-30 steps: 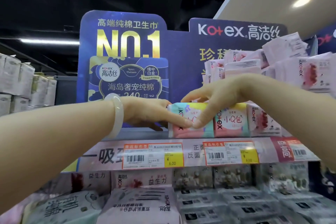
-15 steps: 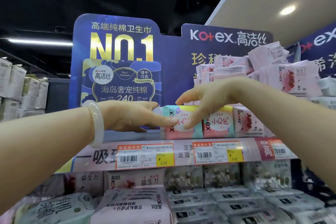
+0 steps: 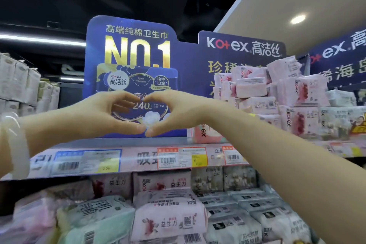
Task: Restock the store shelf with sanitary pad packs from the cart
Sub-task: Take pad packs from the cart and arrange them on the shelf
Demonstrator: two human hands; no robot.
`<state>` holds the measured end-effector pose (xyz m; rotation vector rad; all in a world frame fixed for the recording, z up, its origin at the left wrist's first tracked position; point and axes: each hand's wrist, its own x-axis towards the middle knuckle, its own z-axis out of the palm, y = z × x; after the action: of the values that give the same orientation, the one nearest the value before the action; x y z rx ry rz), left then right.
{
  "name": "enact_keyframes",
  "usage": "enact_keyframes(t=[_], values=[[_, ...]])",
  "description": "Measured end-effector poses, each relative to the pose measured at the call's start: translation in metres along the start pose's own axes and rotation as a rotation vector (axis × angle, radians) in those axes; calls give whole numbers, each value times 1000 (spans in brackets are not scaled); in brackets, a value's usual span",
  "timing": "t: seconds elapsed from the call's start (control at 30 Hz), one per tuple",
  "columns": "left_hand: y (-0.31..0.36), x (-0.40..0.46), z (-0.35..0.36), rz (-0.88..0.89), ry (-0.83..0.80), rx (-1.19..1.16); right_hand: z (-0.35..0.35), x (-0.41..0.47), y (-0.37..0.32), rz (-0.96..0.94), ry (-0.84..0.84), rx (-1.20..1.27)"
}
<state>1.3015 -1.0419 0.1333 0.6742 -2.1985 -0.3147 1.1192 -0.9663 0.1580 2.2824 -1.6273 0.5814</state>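
**Top shelf, pad section: both hands raised, nothing held**

- Left hand [image 3: 103, 113]: raised in front of the blue display sign [image 3: 130, 59], fingers curled, thumb tip meeting the other thumb. Grip empty, curved open. Pale bangle [image 3: 14, 144] on the wrist.
- Right hand [image 3: 178, 113]: mirrors the left, fingers curled inward, index tips close together above, thumb tips touching below. Grip empty, curved open. The two hands frame a heart-shaped gap over the sign.
- Top shelf [image 3: 118, 141]: bare surface directly below the hands; price-tag strip [image 3: 138, 160] along its front edge.
- Pink pad pack [image 3: 208, 134]: standing on the top shelf just right of the hands, partly hidden behind the right forearm; not touched by either hand.
- Piled pink pad packs [image 3: 277, 93]: loose heap on the top shelf further right, several tilted.
- Lower shelf packs [image 3: 170, 214]: pink, green and white packs lying below the price strip, filling the row.
- White wrapped bundles [image 3: 19, 81]: stacked at far left, well apart.
- Cart: out of view.
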Motion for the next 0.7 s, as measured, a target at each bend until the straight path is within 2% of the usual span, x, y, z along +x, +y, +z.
enact_keyframes(t=[0.17, 0.4, 0.5, 0.6, 0.7], values=[[-35, -65, -48, -34, 57, -23, 34, 24, -78, -133, -31, -9], [-99, -218, -135, -291, 84, 86, 113, 58, -225, -375, -160, 88], [-113, -304, -168, -470, 93, 156, 162, 63, -293, -488, -285, 163], [-122, -393, -193, -764, 47, 246, 221, 58, -364, -590, -465, 200], [-133, -492, -201, -1053, 88, 316, 288, 39, -439, -731, -596, 218]])
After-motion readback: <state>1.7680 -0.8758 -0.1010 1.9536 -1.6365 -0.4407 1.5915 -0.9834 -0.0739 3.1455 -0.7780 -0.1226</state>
